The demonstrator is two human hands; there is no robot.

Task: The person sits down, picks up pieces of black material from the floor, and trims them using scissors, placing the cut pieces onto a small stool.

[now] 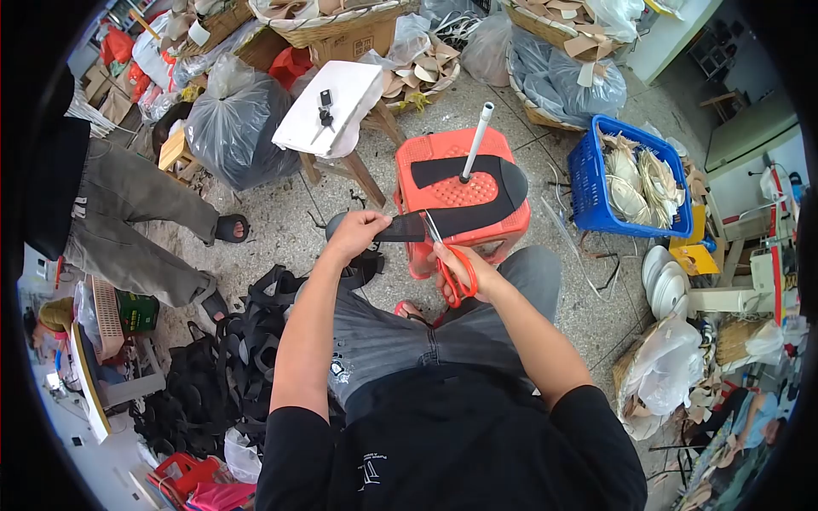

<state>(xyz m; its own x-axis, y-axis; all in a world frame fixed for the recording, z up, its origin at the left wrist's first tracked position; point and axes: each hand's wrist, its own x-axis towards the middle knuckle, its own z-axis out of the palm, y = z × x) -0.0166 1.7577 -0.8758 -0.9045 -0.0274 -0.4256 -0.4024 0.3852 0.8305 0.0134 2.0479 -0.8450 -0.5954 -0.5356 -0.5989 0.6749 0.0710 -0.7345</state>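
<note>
My left hand (358, 234) pinches the near end of a long black fabric strip (460, 220). The strip runs across a red plastic stool (411, 153) and curves back around its far side. In my right hand (467, 277) is a pair of scissors (460, 279) with orange-red handles. Their metal blades point away from me and lie at the strip, close to my left hand; I cannot tell how far they cut into it. A white rod (479, 136) stands upright on the stool, inside the strip's curve.
A wooden stool with a white top (328, 106) bears keys (325, 109). On the right stands a blue basket (626, 217) of pale bundles. Black straps (230, 366) pile up on the floor at left. Another person's legs (141, 204) are at left, near a filled plastic bag (234, 128).
</note>
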